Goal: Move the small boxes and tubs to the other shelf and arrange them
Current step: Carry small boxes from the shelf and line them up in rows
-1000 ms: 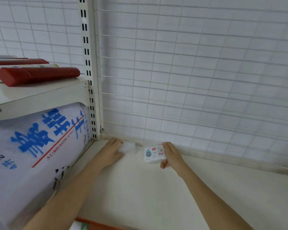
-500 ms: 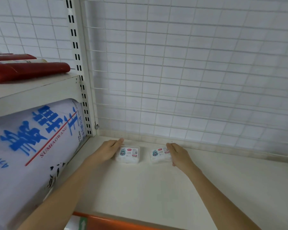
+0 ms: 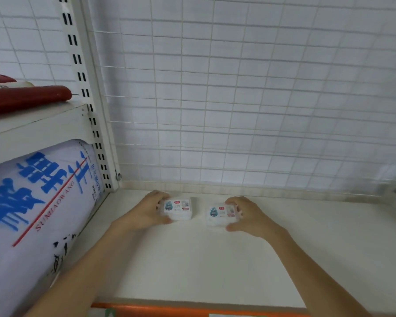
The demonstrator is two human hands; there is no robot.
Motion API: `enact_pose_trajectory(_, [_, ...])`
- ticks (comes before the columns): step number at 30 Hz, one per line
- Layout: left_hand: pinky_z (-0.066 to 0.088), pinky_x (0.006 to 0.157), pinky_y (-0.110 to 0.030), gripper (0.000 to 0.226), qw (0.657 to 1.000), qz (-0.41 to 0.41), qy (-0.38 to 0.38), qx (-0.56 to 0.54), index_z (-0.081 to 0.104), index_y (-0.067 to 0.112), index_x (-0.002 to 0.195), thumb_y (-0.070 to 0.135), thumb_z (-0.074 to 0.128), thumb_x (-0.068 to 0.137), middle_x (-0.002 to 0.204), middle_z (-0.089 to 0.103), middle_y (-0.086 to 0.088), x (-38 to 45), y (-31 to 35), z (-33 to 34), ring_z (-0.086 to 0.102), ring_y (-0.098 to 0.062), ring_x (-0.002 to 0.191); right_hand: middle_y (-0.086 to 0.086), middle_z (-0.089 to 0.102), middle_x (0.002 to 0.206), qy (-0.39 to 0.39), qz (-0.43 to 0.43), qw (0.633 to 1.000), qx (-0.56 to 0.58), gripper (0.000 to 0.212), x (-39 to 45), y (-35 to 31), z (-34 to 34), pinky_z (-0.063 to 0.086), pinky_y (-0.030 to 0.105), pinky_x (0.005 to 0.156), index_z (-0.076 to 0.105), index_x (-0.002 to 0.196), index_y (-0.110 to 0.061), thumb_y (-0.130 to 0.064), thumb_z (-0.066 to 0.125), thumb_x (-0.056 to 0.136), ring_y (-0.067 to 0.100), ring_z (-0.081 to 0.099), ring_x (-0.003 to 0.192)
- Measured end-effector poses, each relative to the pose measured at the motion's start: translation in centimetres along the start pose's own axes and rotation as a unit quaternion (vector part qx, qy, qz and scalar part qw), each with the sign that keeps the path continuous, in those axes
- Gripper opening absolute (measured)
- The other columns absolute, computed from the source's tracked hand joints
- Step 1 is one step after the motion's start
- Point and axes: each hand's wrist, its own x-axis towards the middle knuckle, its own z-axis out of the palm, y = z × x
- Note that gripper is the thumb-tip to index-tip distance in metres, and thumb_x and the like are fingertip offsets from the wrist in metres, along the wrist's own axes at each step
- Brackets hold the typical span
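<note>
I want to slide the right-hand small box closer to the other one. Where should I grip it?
Grip the right box across its short ends, coming from above and the right, as the right hand does. It lies flat, label up, low and wide, with a gap to the left box, held by the left hand.

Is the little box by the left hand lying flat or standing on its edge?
Lying flat: the left box shows its printed label upward and rests on the shelf.

Large white sack (image 3: 32,213), left of the slotted upright (image 3: 94,124): the Latin lettering "SUMIAOWANG" runs along a red diagonal line, beside large blue Chinese characters. Two small boxes, right of the sack (left box (image 3: 177,208), right box (image 3: 222,213)): red-tagged labels, print too small to read.
</note>
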Motion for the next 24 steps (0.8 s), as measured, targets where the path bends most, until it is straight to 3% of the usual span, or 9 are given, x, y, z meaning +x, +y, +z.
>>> enact_pose_trajectory(5, [0.031,0.099,-0.023,0.076,0.994,0.102,0.028,-0.015,0.047,0.01,0.128,0.03,0.078,0.061,0.114,0.043,0.002,2.6,5.1,3.9,0.041,-0.019,0.115,-0.009,0.038,0.114,0.154,0.006,0.988,-0.015,0.064,-6.9,3.2,-5.2,0.038,0.019,0.088,0.047,0.122,-0.026,-0.012,0.077,0.067,0.012,0.044,0.11])
enact_pose_trajectory(8, [0.032,0.098,-0.022,0.068,0.986,0.161,-0.016,-0.05,0.045,0.014,0.129,0.014,0.079,0.07,0.115,0.045,0.002,3.8,10.3,8.1,0.043,-0.018,0.116,-0.009,0.036,0.116,0.239,0.037,0.969,-0.059,0.065,-12.6,5.5,-8.8,0.039,0.024,0.095,0.047,0.125,-0.021,-0.013,0.078,0.068,0.014,0.042,0.11])
enact_pose_trajectory(10, [0.033,0.096,-0.021,0.066,0.977,0.198,-0.046,-0.068,0.046,0.018,0.128,0.015,0.079,0.071,0.116,0.047,0.004,4.3,14.0,11.2,0.044,-0.014,0.114,-0.007,0.037,0.115,0.279,0.074,0.955,-0.067,0.067,-16.6,7.0,-10.7,0.041,0.027,0.096,0.048,0.125,-0.018,-0.013,0.08,0.067,0.016,0.043,0.108])
enact_pose_trajectory(15, [0.031,0.091,-0.015,0.064,0.956,0.249,-0.115,-0.104,0.045,0.019,0.127,0.014,0.077,0.072,0.121,0.046,0.007,4.5,22.7,18.5,0.043,-0.01,0.114,-0.005,0.037,0.114,0.349,0.177,0.918,-0.058,0.067,-26.7,10.7,-13.9,0.039,0.021,0.086,0.049,0.125,-0.02,-0.012,0.08,0.067,0.015,0.044,0.105])
enact_pose_trajectory(17, [0.032,0.094,-0.018,0.069,0.944,0.273,-0.152,-0.109,0.045,0.019,0.127,0.022,0.078,0.068,0.123,0.045,0.007,3.9,26.1,21.3,0.043,-0.01,0.115,-0.004,0.037,0.114,0.374,0.208,0.902,-0.059,0.067,-30.8,12.1,-14.9,0.039,0.016,0.079,0.048,0.125,-0.021,-0.012,0.08,0.068,0.014,0.045,0.101])
enact_pose_trajectory(24, [0.033,0.092,-0.017,0.088,0.911,0.338,-0.199,-0.125,0.048,0.016,0.125,0.055,0.062,0.049,0.118,0.047,0.008,0.8,38.7,30.4,0.047,-0.008,0.109,0.002,0.041,0.118,0.425,0.285,0.857,-0.065,0.07,-44.0,16.4,-19.3,0.042,0.028,0.09,0.046,0.128,-0.018,-0.01,0.08,0.067,0.018,0.047,0.106])
